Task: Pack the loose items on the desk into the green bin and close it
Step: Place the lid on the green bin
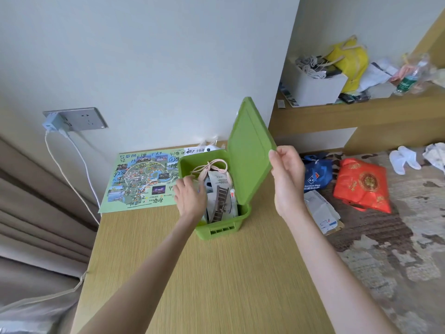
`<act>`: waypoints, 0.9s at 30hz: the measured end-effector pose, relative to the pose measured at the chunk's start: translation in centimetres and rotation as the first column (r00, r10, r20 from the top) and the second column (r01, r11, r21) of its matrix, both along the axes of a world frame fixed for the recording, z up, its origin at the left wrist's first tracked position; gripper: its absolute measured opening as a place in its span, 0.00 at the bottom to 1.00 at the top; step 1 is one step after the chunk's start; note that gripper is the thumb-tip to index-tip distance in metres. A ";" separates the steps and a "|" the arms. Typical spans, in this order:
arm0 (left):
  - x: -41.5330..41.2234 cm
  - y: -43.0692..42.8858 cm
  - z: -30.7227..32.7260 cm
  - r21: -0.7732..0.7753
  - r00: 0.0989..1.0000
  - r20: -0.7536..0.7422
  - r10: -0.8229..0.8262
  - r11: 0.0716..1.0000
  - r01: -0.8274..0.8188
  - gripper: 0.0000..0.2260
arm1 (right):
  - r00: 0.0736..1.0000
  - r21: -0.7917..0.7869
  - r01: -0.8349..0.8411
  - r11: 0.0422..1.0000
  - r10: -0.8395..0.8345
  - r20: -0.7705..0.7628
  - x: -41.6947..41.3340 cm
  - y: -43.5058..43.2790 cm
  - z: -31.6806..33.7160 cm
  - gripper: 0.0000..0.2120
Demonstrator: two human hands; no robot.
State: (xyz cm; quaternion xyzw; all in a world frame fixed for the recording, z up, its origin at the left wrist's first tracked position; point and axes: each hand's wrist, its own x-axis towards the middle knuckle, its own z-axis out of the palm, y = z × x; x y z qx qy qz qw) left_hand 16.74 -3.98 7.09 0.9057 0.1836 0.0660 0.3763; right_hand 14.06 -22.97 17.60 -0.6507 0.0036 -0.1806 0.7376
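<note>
- The green bin [218, 231] sits in the middle of the worktop [204, 273], just beside a green map [139, 179].
- Its lid [249, 150] stands up, open, on the right side.
- The right hand [287, 179] pinches the lid's edge with thumb and fingers.
- Inside the bin are a pink cord [212, 166] on top and paper packets [220, 189] standing up.
- The left hand [190, 196] reaches in at the bin's left wall; I cannot tell if it holds anything.
- On the shelf [313, 114], a white box [317, 89] holds pale cords.
</note>
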 end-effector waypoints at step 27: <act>0.2 4.7 -1.4 -0.252 0.999 0.040 0.012 0.968 -0.001 0.21 | 0.873 -0.771 -0.252 0.584 -0.207 -0.442 0.4 0.1 -12.6 0.15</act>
